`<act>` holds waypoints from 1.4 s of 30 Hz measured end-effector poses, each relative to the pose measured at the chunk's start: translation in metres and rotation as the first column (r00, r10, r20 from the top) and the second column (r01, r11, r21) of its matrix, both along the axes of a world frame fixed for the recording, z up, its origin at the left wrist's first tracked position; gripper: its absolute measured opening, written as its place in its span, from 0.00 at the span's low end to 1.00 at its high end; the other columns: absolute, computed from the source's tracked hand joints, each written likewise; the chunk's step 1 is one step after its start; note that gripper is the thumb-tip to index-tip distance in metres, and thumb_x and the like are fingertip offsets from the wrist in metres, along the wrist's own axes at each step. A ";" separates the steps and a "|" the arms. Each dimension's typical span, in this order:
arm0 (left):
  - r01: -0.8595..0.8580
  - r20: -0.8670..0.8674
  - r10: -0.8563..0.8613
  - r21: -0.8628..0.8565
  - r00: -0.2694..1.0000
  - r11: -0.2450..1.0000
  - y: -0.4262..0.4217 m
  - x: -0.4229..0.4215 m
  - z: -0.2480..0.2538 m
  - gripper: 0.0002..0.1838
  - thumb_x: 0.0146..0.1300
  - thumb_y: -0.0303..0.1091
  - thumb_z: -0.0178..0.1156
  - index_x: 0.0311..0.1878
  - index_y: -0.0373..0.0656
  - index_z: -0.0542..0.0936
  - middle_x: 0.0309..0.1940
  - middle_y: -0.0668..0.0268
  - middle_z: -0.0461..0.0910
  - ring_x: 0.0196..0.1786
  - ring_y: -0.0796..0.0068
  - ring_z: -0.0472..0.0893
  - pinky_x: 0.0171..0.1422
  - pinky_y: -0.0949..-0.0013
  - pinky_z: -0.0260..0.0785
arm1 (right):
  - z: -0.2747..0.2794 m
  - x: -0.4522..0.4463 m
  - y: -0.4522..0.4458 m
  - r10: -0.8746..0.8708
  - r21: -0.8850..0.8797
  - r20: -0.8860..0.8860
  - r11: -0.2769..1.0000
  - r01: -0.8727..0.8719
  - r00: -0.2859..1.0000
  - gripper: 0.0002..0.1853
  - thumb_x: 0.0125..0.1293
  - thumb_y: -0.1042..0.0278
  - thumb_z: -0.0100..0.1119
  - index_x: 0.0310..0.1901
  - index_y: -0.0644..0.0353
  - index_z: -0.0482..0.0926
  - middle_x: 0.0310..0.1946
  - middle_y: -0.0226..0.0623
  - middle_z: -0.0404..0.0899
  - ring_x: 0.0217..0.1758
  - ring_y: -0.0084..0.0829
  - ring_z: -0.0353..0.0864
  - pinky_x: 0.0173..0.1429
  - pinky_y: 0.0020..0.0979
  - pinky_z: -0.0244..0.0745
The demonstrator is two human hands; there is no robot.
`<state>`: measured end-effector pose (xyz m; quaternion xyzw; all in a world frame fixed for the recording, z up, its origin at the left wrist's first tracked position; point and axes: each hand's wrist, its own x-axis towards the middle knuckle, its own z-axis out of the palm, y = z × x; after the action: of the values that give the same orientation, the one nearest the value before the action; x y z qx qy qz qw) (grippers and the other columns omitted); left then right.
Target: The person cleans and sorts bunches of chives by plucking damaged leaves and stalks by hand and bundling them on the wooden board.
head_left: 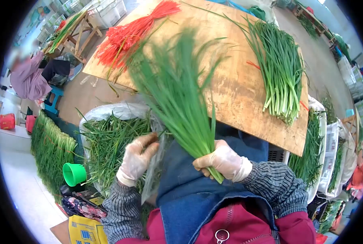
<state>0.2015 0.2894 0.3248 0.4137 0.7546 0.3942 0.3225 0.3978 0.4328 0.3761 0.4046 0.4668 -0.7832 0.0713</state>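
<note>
My right hand [220, 160], in a thin translucent glove, is closed around the pale stem ends of a bunch of garlic chives [181, 93]. The green leaves fan up and to the left over the table edge, their tips blurred. My left hand [138, 156], gloved too, is beside the bunch with fingers half curled and thumb apart, nothing visible in it. Beneath it stands a plastic-lined crate [126, 109] heaped with loose green leaves. A pile of chives [281, 69] lies on the right of the wooden table [234, 93].
Red plastic ties [128, 38] lie at the table's far left. A green cup [74, 174] and stacked chives [53, 150] are at left. More crates of greens [309, 154] stand at right. A person in a mauve top [29, 77] sits at far left near a blue stool [53, 99].
</note>
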 end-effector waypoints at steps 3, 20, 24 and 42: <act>0.071 0.488 -0.074 0.024 0.870 0.997 -0.009 0.008 0.015 0.30 0.57 0.43 0.61 0.56 0.30 0.69 0.47 0.57 0.77 0.51 0.71 0.74 0.56 0.70 0.65 | 0.019 -0.003 -0.006 0.010 -0.062 -0.165 0.998 -0.020 0.986 0.07 0.48 0.78 0.62 0.29 0.68 0.74 0.18 0.36 0.74 0.14 0.22 0.70 0.16 0.22 0.66; 0.045 0.605 -0.101 0.107 0.789 0.993 0.056 0.005 0.052 0.32 0.59 0.58 0.53 0.48 0.34 0.75 0.36 0.64 0.77 0.38 0.77 0.76 0.45 0.74 0.67 | -0.027 -0.044 -0.009 -0.403 -0.464 -0.469 0.870 0.169 0.786 0.16 0.56 0.68 0.59 0.45 0.63 0.72 0.31 0.37 0.76 0.28 0.26 0.75 0.32 0.28 0.74; 0.070 0.629 -0.003 -0.082 0.777 0.994 0.050 -0.008 0.033 0.30 0.58 0.58 0.54 0.44 0.35 0.76 0.34 0.64 0.78 0.33 0.78 0.76 0.40 0.75 0.68 | -0.050 -0.047 -0.032 -0.386 -0.496 -0.412 0.855 0.153 0.825 0.17 0.57 0.69 0.58 0.48 0.65 0.71 0.32 0.37 0.76 0.30 0.29 0.76 0.35 0.29 0.75; -0.004 0.782 0.047 -0.056 0.622 0.998 0.061 0.010 0.014 0.20 0.50 0.29 0.61 0.49 0.35 0.74 0.40 0.61 0.78 0.39 0.71 0.79 0.45 0.69 0.72 | -0.073 -0.042 -0.054 -0.469 -0.596 -0.353 0.779 0.192 0.810 0.18 0.57 0.72 0.62 0.49 0.62 0.72 0.42 0.35 0.77 0.43 0.31 0.77 0.49 0.34 0.73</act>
<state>0.2120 0.3501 0.3388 0.1826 0.5547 0.5207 0.6228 0.3553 0.3786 0.3028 0.2376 0.1512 -0.9561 -0.0813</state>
